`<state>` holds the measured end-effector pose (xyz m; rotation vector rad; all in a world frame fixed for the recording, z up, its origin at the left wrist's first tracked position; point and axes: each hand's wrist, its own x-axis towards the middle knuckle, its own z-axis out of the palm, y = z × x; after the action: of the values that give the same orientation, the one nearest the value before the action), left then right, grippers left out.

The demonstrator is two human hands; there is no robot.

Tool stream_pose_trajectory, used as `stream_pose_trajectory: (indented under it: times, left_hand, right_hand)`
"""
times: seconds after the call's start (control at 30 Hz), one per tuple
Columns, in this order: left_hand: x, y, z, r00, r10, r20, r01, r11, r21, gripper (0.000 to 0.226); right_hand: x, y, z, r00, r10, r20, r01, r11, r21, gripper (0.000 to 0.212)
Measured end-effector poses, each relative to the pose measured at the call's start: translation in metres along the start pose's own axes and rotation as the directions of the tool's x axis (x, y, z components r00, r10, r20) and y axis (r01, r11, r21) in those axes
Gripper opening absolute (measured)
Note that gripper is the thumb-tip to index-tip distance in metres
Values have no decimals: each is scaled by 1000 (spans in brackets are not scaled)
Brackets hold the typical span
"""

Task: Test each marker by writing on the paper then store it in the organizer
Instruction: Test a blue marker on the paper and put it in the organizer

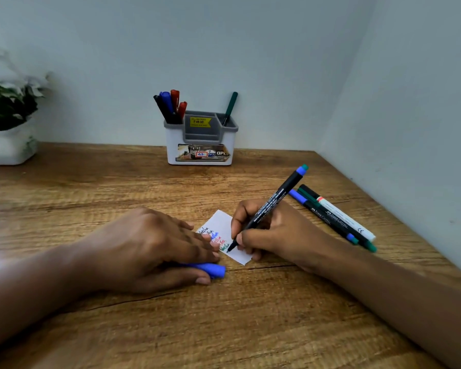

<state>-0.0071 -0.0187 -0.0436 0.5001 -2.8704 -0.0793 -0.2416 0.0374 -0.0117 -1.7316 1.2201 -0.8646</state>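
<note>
A small white paper point(225, 222) with several coloured scribbles lies on the wooden desk. My right hand point(272, 233) grips a black marker with a blue end point(276, 199), its tip touching the paper. My left hand point(155, 243) lies on the paper's left edge, its fingers over the scribbles, and holds a blue cap point(213, 270) under the palm against the thumb. The white and grey organizer point(200, 145) stands at the back by the wall, with several markers point(169, 106) in its left slot and a green one point(230, 107) in its right slot.
Three more markers point(336, 218) lie side by side on the desk, right of my right hand near the side wall. A potted plant point(7, 121) in a white pot stands at the far left. Walls close the desk at the back and right.
</note>
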Motion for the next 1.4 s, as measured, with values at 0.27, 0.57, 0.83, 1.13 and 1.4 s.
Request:
stream_pose_trajectory:
  times: [0.27,0.57,0.83,1.13,1.4]
  left_hand:
    - [3,5,-7,1000,12,23,-11,999,-31,35]
    - [3,5,-7,999,24,-20,-25,998,-49,31]
    - [2,5,-6,998,47,-43,-50,997,-64,30]
    - [3,5,-7,996,60,-59,-64,997,-54,30]
    - [3,6,-7,995,65,-70,-69,996,-59,29]
  right_hand:
    - [0,-1,1,1000,0,-7,-1,999,-34,19]
    - [2,3,2,999,-4,-44,3,999,-32,17]
    - [1,2,1,999,-8,-32,7,1000,-5,12]
    - [2,3,2,998,4,-63,-5,1000,-10,7]
    - [3,4,2,998,1,-55,-3,999,-36,11]
